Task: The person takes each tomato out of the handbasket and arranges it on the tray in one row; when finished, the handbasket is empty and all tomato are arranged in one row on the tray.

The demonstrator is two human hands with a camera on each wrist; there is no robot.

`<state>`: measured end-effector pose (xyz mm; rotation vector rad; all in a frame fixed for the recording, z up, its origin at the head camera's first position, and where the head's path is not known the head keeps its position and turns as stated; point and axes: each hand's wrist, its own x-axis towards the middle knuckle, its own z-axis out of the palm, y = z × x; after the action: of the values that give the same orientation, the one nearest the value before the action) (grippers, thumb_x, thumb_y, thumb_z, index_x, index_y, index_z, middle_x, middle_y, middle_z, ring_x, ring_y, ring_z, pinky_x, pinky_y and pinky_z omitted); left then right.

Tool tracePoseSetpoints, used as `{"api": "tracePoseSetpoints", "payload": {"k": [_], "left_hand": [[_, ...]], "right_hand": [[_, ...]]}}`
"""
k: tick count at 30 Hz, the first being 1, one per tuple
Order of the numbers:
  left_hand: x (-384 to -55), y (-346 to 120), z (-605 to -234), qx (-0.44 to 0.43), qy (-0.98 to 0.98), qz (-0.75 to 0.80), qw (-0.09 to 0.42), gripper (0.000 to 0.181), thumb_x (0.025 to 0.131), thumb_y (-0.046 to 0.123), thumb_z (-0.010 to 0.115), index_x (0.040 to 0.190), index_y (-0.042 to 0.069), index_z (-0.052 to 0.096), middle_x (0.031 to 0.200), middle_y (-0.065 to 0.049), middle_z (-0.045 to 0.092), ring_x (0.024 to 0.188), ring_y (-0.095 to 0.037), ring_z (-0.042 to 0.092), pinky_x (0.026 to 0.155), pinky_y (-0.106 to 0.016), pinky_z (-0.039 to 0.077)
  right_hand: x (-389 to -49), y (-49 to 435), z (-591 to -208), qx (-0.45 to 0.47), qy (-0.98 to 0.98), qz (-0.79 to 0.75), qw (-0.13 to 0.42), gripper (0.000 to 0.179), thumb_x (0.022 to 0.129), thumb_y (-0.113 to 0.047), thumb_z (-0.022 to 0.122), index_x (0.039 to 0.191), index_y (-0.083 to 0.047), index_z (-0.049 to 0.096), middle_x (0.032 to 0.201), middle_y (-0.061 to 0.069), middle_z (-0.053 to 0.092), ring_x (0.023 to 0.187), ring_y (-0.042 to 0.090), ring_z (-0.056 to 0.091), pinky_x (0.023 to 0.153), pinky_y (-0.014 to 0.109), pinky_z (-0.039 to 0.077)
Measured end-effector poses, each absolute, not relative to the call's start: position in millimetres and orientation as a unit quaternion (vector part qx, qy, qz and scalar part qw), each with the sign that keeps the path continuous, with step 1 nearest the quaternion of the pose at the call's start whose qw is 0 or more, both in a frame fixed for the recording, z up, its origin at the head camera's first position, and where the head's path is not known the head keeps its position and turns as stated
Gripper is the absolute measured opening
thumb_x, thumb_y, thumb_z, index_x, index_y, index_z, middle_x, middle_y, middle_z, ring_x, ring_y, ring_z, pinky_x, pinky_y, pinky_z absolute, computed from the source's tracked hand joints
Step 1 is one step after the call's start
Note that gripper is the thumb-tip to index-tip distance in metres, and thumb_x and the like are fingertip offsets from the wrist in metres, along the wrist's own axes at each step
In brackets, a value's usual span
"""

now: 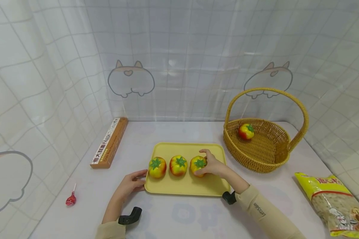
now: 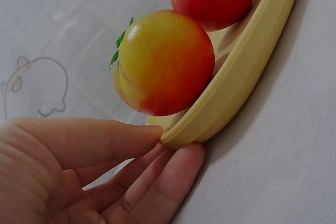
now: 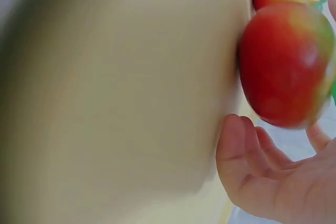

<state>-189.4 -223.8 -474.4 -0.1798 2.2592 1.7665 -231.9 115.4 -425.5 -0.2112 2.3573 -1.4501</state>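
Three yellow-and-red tomatoes with green leafy tops stand in a row on a yellow tray: a left one, a middle one and a right one. My left hand pinches the left edge of the tray, thumb on the rim and fingers underneath. Around the right tomato spreads my right hand, thumb at its near side and fingers at its far side. The right wrist view shows a gap between the tomato and several curved fingers beside it.
A wicker basket with a tall handle stands at the back right, one tomato inside. On the left lie a pasta box and a red lollipop. A yellow food bag lies at the right edge.
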Motion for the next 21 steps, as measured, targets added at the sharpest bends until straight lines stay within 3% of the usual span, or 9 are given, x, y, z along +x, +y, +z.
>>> {"api": "tracePoseSetpoints", "payload": {"k": [9, 21], "left_hand": [[-190, -224, -475, -0.06, 0.777, 0.612, 0.135, 0.049, 0.084, 0.007, 0.06, 0.132, 0.001, 0.049, 0.124, -0.017, 0.054, 0.084, -0.018, 0.06, 0.074, -0.028, 0.055], [-190, -224, -476, -0.061, 0.779, 0.609, 0.136, 0.05, 0.084, 0.006, 0.06, 0.132, 0.0, 0.048, 0.125, -0.018, 0.053, 0.084, -0.017, 0.06, 0.073, -0.029, 0.055]], "right_hand": [[-236, 128, -413, -0.052, 0.843, -0.514, 0.151, 0.086, 0.073, -0.022, 0.077, 0.14, -0.014, 0.025, 0.137, 0.024, 0.028, 0.12, 0.042, 0.037, 0.091, 0.049, 0.042], [-241, 160, -377, -0.012, 0.813, -0.574, 0.094, 0.069, 0.084, -0.023, 0.066, 0.139, -0.008, 0.026, 0.141, 0.022, 0.026, 0.127, 0.039, 0.027, 0.1, 0.05, 0.034]]}}
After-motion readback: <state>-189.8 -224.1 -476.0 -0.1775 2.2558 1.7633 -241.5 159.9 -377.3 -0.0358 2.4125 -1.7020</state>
